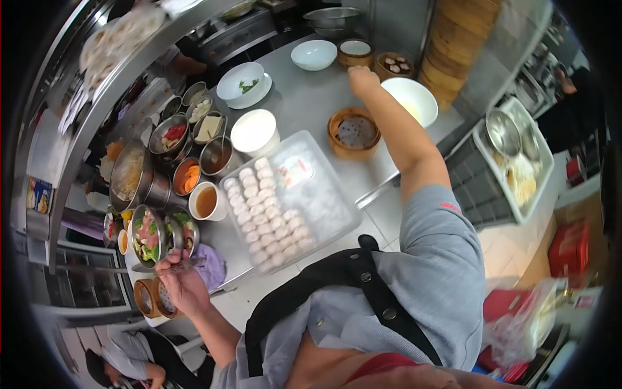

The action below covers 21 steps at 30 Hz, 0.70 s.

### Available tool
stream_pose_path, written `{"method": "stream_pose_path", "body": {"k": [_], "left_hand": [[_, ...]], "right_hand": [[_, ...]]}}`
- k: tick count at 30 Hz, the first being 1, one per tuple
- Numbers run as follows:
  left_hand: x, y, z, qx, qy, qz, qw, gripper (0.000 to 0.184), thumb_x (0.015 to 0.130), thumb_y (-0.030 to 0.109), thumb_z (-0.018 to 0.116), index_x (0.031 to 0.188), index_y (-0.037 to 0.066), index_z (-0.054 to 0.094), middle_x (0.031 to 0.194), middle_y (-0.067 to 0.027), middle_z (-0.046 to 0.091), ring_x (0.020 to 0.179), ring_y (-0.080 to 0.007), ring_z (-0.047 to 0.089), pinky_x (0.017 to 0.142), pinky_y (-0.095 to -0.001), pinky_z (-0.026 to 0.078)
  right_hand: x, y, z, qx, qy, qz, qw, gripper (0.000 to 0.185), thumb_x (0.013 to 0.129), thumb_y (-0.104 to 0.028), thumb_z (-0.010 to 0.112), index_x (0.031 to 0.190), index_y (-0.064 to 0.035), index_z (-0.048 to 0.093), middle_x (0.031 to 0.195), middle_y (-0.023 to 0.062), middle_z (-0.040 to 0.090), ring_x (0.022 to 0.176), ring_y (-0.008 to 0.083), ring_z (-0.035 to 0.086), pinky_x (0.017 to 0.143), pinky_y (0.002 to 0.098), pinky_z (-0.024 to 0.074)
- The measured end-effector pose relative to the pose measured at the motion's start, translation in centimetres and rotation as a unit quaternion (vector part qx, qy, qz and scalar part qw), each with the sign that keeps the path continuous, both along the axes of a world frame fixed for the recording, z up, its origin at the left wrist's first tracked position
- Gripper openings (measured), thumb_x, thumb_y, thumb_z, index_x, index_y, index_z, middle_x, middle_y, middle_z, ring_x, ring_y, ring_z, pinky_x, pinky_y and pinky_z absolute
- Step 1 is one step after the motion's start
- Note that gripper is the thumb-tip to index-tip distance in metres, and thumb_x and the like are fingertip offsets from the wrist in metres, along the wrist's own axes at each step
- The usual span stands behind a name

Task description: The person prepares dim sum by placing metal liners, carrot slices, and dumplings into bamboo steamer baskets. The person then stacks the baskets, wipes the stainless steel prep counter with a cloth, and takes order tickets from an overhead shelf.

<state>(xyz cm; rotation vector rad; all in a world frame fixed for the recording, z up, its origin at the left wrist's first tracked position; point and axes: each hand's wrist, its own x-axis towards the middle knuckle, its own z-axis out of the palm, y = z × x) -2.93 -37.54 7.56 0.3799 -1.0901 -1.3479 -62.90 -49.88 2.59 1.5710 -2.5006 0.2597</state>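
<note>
My left hand (181,282) is at the table's near left, beside the metal bowls of vegetables and meat (148,236). Its fingers are pinched on a thin, see-through thing too blurred to name. A purple cloth (208,266) lies just beside it. Across the table, my right hand (364,79) is closed, its fingertips turned away from view. It is nearest to a bamboo steamer with a white bowl (355,50) and a small steamer of dumplings (393,65). An open bamboo steamer with a perforated liner (354,133) and a white bowl (414,100) are below my right forearm.
A clear plastic tray (324,194) with rows of pale dough balls (265,207) juts over the table's front edge. Metal ingredient bowls (172,133) crowd the left. Tall stacked steamers (457,48) stand at the back right; a crate (518,162) is right. Another person (146,356) is at lower left.
</note>
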Motion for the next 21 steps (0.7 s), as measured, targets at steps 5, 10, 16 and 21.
{"method": "stream_pose_path", "body": {"k": [5, 10, 16, 21], "left_hand": [[-12.3, 1.6, 1.6, 0.159, 0.055, -0.091, 0.982, 0.013, 0.091, 0.02, 0.046, 0.099, 0.009, 0.047, 0.089, -0.0056, 0.048, 0.094, -0.0214, 0.045, 0.093, -0.038, 0.037], [-19.9, 0.9, 2.7, 0.303, 0.133, -0.161, 0.93, 0.032, 0.092, 0.029, 0.039, 0.069, 0.008, 0.043, 0.068, -0.0015, 0.039, 0.066, -0.0148, 0.034, 0.063, -0.0293, 0.03], [-24.6, -2.8, -0.6, 0.406, 0.123, -0.361, 0.831, 0.039, 0.1, 0.029, 0.03, 0.071, 0.007, 0.042, 0.06, -0.002, 0.034, 0.057, -0.0144, 0.032, 0.051, -0.0272, 0.03], [-28.4, -7.4, -4.2, 0.473, 0.06, -0.397, 0.784, 0.031, 0.1, 0.024, 0.033, 0.107, 0.002, 0.054, 0.08, -0.0079, 0.055, 0.054, -0.0124, 0.04, 0.046, -0.0246, 0.032]], "right_hand": [[-9.4, -8.0, -4.6, -0.064, 0.055, 0.011, 0.996, 0.033, 0.09, -0.016, 0.048, 0.121, -0.0071, 0.054, 0.127, 0.0113, 0.051, 0.124, 0.0273, 0.045, 0.096, 0.0435, 0.0416], [-11.1, -10.3, -3.1, 0.058, -0.036, 0.024, 0.997, 0.038, 0.088, -0.015, 0.052, 0.125, -0.005, 0.052, 0.132, 0.0119, 0.048, 0.125, 0.0264, 0.045, 0.095, 0.0453, 0.0427], [-8.5, -9.9, -2.5, 0.114, -0.094, 0.111, 0.983, 0.027, 0.085, -0.009, 0.052, 0.11, -0.0023, 0.062, 0.123, 0.0175, 0.057, 0.114, 0.0309, 0.055, 0.091, 0.045, 0.0466], [-4.8, -6.5, 1.0, 0.121, -0.149, 0.218, 0.957, 0.025, 0.085, -0.006, 0.05, 0.104, -0.0018, 0.067, 0.113, 0.0192, 0.062, 0.107, 0.0327, 0.06, 0.089, 0.0415, 0.0489]]}}
